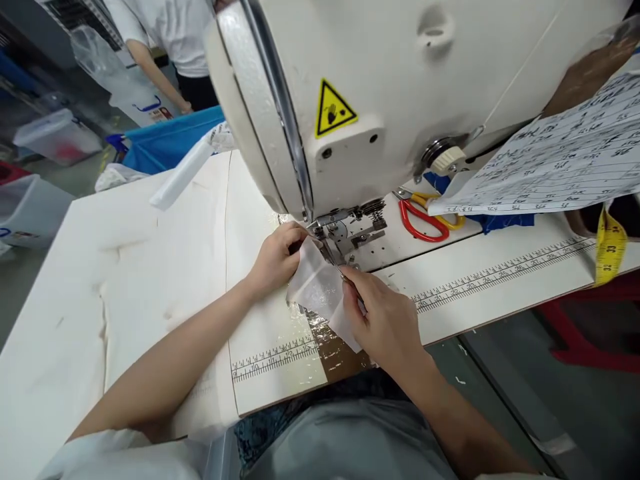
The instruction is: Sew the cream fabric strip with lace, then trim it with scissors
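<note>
A piece of thin white fabric (317, 283) lies in front of the sewing machine (390, 60), its upper edge close to the needle area. Its upper left edge is pinched between the thumb and fingers of my left hand (280, 257). My right hand (385, 313) is closed around slim metal tweezers (333, 259). They point up and left toward the presser foot (320, 231), over the fabric's right edge. Whether the tips grip the fabric I cannot make out. The fabric's lower part hangs by my right fingers.
Red- and yellow-handled scissors (425, 220) lie right of the needle area. Handwritten sheets (545, 147) and a yellow tape measure (610, 247) are at the right. Rulers (480, 273) line the table's front. Beyond the table are a blue cloth bin (170, 140) and a person (167, 33).
</note>
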{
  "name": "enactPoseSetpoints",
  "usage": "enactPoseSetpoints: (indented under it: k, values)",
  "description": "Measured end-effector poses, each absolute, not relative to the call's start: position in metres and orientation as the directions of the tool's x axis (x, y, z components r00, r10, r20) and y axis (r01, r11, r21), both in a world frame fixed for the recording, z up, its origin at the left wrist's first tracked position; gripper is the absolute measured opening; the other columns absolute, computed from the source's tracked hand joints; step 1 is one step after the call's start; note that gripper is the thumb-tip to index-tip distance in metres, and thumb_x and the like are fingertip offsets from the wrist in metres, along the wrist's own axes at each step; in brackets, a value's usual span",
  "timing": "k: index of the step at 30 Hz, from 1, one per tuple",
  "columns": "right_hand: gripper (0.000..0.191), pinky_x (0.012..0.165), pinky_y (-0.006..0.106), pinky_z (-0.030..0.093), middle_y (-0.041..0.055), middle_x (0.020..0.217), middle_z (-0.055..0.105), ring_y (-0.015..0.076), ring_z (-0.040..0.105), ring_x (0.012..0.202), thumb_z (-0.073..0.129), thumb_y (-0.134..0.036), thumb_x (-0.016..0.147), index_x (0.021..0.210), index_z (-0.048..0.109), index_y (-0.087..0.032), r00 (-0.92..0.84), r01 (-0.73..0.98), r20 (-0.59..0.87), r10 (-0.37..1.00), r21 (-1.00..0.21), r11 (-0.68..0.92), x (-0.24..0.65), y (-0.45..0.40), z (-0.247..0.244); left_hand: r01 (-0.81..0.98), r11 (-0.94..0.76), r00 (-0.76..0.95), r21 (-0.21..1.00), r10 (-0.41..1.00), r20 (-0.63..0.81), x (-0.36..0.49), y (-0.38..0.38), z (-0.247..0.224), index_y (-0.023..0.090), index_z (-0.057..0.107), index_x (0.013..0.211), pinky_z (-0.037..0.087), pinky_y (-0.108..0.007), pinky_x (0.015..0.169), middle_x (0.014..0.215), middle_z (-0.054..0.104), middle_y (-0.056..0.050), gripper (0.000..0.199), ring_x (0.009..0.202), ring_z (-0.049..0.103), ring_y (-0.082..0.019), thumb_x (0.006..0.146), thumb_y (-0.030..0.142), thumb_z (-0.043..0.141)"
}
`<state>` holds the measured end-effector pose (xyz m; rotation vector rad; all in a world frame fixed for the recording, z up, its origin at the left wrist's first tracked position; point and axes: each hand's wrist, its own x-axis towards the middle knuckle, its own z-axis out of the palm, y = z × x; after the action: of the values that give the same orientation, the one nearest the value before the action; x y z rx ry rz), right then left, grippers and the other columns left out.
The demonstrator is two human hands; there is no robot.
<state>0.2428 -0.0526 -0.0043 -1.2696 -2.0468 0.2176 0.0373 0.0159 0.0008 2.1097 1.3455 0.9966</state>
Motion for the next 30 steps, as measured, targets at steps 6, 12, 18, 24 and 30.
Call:
enactPoseSetpoints:
  k: [6,12,18,24,30]
  values:
    - [0.03,0.047,0.03,0.036,0.0043,0.092,0.072,0.0172,0.064,0.064,0.041,-0.02,0.1,0.113,0.066,-0.011,-0.238,0.739,0.479,0.845,-0.475,0.477,0.2423,-0.0517,-0.0043,0.565,-0.401,0.251,0.722,0.916,0.313,0.0384,0.0163,0.0023,0.02,0.067,0.081,0.05,-0.031,0.074,0.089,0.064,-0.004,0.027,0.085,0.062,-0.018,0.095,0.04,0.056]
    - [0.029,0.047,0.03,0.039,0.005,0.091,0.072,0.0172,0.065,0.065,0.04,-0.019,0.1,0.116,0.065,-0.013,-0.254,0.749,0.451,0.856,-0.467,0.469,0.2415,-0.0506,-0.0037,0.59,-0.389,0.244,0.708,0.921,0.303,0.0386,0.0164,0.0028,0.02,0.068,0.081,0.051,-0.032,0.073,0.089,0.066,-0.004,0.03,0.084,0.062,-0.018,0.095,0.043,0.055]
    - [0.029,0.048,0.029,0.038,0.0056,0.094,0.072,0.0173,0.066,0.069,0.041,-0.018,0.1,0.115,0.066,-0.011,-0.255,0.741,0.477,0.841,-0.463,0.487,0.2408,-0.0497,-0.0034,0.587,-0.396,0.243,0.706,0.918,0.313,0.0385,0.0168,0.0015,0.02,0.068,0.083,0.051,-0.032,0.074,0.089,0.066,-0.004,0.03,0.084,0.063,-0.018,0.095,0.045,0.056]
    - [0.031,0.047,0.027,0.036,0.0068,0.094,0.072,0.0178,0.066,0.068,0.039,-0.019,0.102,0.117,0.065,-0.011,-0.267,0.755,0.458,0.848,-0.448,0.479,0.2402,-0.0496,-0.0032,0.604,-0.379,0.234,0.701,0.925,0.299,0.038,0.0163,-0.0001,0.019,0.067,0.082,0.05,-0.032,0.072,0.087,0.064,-0.005,0.032,0.083,0.061,-0.018,0.095,0.047,0.056]
    - [0.028,0.047,0.029,0.037,0.0065,0.095,0.072,0.0177,0.067,0.07,0.041,-0.018,0.101,0.12,0.062,-0.013,-0.283,0.789,0.421,0.862,-0.409,0.459,0.2389,-0.0498,-0.0039,0.652,-0.412,0.269,0.637,0.91,0.314,0.0383,0.0157,-0.0007,0.019,0.062,0.086,0.05,-0.034,0.073,0.09,0.064,-0.005,0.03,0.085,0.06,-0.019,0.095,0.046,0.053]
